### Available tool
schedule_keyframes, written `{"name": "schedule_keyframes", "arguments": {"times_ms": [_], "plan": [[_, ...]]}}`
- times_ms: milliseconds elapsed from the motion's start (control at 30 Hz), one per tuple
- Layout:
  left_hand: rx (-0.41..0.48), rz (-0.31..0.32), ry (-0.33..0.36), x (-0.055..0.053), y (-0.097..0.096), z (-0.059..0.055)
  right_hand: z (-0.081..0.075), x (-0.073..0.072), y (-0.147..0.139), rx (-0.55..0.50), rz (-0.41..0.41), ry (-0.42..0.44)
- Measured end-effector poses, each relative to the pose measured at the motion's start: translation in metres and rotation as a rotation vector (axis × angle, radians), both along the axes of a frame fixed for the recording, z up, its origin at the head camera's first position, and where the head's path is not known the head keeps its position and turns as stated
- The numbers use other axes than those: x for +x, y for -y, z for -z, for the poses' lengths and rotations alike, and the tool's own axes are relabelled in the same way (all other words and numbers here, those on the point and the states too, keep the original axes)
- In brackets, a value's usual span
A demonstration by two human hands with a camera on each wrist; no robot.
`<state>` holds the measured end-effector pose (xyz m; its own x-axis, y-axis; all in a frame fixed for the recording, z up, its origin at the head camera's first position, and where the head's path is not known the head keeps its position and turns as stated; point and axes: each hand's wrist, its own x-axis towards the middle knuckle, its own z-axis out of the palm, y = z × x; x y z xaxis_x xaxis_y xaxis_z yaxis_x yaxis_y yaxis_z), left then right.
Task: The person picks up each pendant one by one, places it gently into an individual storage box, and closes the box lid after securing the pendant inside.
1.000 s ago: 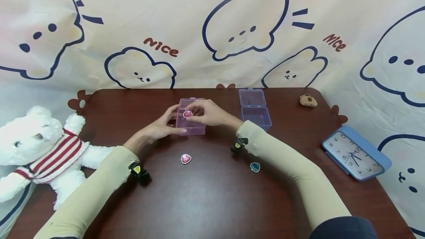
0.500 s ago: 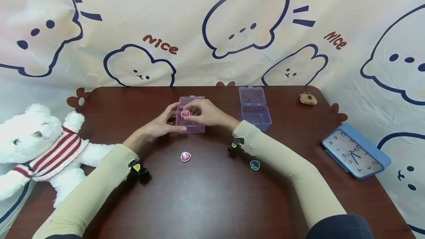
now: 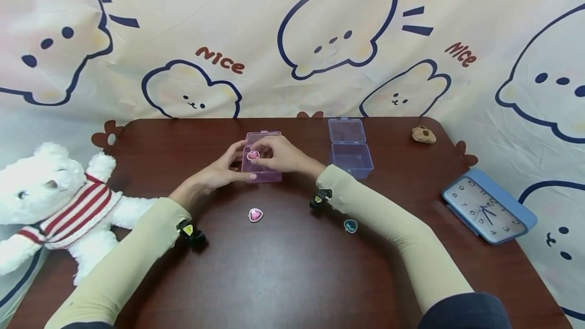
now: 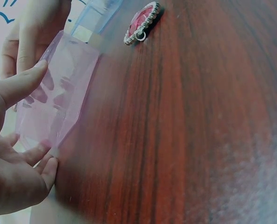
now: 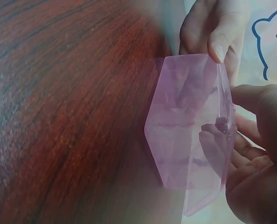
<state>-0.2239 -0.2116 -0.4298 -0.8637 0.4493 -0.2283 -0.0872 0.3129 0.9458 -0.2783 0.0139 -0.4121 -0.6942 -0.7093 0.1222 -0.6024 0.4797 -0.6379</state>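
My left hand [image 3: 212,174] grips an open, clear pink plastic box [image 3: 268,177], thumb at its near side and fingers around the left. Over this box, my right hand [image 3: 289,154] pinches a deep pink heart gem [image 3: 253,155] with a pearly border. Its fingertips are partly over the box opening. Another pink heart gem [image 3: 255,215], with a small ring on its edge in the left wrist view, lies on the table closer to me. A teal heart gem [image 3: 350,226] rests below my right forearm.
A clear bluish-purple box [image 3: 353,164] stands with its lid up, right of the pink one. A white teddy bear [image 3: 82,202] lies at left. A blue clock [image 3: 489,207] and a small tan object [image 3: 423,134] are on the right of the brown table [image 3: 292,278].
My right hand has shifted slightly left with the deep pink heart gem, over the pink box. My left hand keeps its grip on the box.
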Motion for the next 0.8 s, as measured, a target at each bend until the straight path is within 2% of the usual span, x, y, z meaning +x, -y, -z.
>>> {"name": "schedule_keyframes", "arguments": {"times_ms": [267,533,800], "plan": [[-0.005,0.010,-0.001,0.001,0.000,-0.002,0.000,0.002,0.000,0.007,0.003,-0.009],[-0.011,-0.011,0.008,0.002,-0.001,-0.003,0.000,0.001,-0.001,-0.018,-0.007,-0.020],[-0.022,-0.012,0.013,0.002,-0.001,-0.002,-0.018,0.012,-0.008,-0.071,-0.028,-0.022]]}}
